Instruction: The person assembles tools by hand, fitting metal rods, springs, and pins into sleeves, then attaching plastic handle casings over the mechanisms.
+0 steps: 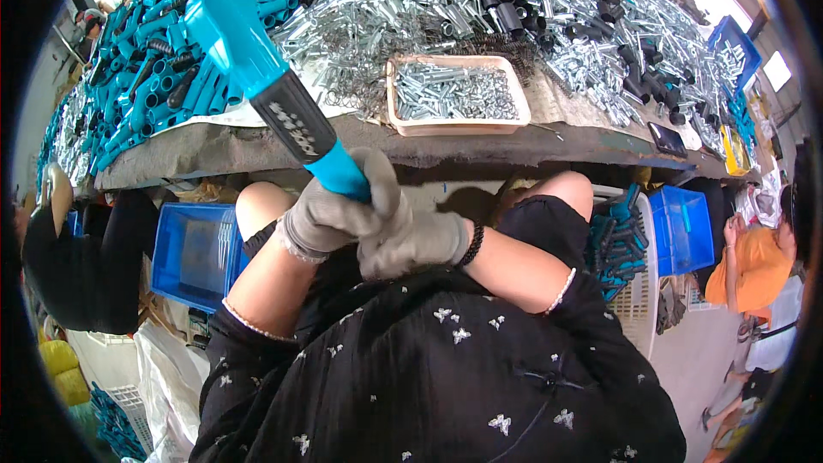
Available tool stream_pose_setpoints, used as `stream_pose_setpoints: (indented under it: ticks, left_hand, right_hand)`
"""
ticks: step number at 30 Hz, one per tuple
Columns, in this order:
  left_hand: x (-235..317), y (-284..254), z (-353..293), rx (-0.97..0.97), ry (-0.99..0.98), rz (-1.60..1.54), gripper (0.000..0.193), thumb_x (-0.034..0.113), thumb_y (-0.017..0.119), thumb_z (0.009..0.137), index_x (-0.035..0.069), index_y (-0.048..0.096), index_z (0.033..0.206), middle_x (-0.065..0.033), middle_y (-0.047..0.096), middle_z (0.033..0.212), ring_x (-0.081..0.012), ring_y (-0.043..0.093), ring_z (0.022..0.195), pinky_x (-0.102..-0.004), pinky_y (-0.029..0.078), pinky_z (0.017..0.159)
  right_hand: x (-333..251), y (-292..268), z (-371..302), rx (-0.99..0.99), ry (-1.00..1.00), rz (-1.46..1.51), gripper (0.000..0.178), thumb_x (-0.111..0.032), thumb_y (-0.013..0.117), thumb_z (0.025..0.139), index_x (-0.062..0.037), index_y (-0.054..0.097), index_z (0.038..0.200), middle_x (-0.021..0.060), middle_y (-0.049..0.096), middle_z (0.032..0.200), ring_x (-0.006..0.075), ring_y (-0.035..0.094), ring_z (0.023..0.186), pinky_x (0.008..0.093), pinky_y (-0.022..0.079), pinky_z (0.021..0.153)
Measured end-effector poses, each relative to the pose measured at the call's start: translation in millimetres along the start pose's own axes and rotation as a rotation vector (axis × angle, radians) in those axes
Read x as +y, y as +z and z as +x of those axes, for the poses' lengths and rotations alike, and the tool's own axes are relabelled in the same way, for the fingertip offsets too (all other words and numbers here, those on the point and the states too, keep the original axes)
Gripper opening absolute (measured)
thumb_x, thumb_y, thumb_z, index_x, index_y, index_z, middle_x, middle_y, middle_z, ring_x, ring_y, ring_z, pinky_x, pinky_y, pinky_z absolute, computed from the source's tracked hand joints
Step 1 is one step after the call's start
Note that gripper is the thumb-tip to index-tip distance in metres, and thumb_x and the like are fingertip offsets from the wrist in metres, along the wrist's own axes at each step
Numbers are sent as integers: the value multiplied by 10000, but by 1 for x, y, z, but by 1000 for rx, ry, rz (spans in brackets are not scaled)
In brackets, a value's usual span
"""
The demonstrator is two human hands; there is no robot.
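Note:
In front of my lap a teal plastic tool (231, 39) slants up to the left, with a black band (296, 116) around its shaft. Its upper end bends toward the right and carries a black part; I cannot tell its exact kind. My left hand (324, 221), in a grey work glove, is wrapped around the tool's teal lower end. My right hand (411, 240), gloved too, closes at that same end, pressed against the left hand. The gloves overlap and hide the tip, and the right glove is slightly blurred.
A cloth-covered bench (257, 147) bears heaped teal casings (159, 90), metal tubes (369, 0), black sleeves (510, 13) and springs. On its near edge stands a pale tray (463, 129) of small metal parts. Blue bins (193, 257) (681, 227) flank me; other people sit at both sides.

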State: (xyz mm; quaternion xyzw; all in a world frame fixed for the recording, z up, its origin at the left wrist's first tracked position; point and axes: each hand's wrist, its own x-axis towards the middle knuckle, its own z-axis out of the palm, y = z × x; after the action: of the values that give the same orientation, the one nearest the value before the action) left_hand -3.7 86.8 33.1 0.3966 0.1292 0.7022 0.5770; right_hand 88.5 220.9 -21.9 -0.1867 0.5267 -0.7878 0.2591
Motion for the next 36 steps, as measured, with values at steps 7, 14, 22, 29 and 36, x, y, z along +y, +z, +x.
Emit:
stream_pose_setpoints:
  ticks: [7,14,22,29,36]
  left_hand:
    - [-26,8,21,963,334,954,116,76,619,773,41,510,797,-20,465,646,-158,517,640,-322,451,649]
    - [-9,8,-21,262,120,330,271,-1,830,655,-5,598,795,-91,614,685,-214,604,642,-360,489,616]
    - [6,3,-8,497,186,711,261,154,831,783,14,645,900,-72,637,801,-256,643,757,-366,522,687]
    - [-18,-15,3,666,483,96,207,202,596,900,127,467,757,29,363,614,-137,390,622,-326,390,713]
    - [-13,1,-7,555,213,251,112,132,607,824,106,527,751,41,353,571,-120,394,534,-329,366,568]
  right_hand:
    - [-4,-13,27,1053,-174,-1605,236,-281,637,832,-48,658,862,166,676,800,352,673,765,446,537,670]
    - [13,29,4,485,-410,-823,626,-158,693,866,35,404,1387,247,539,1272,355,557,1194,423,456,989]
    - [-56,26,14,624,257,-1177,415,-157,744,746,10,654,1115,170,669,1156,299,592,1171,377,446,1018]
    - [-26,5,19,1013,8,-1569,185,-218,656,777,-54,690,855,216,683,839,367,676,830,483,525,736]
    - [17,-2,12,614,-296,-1037,259,-278,598,874,-31,671,905,237,683,874,415,670,897,477,527,785]
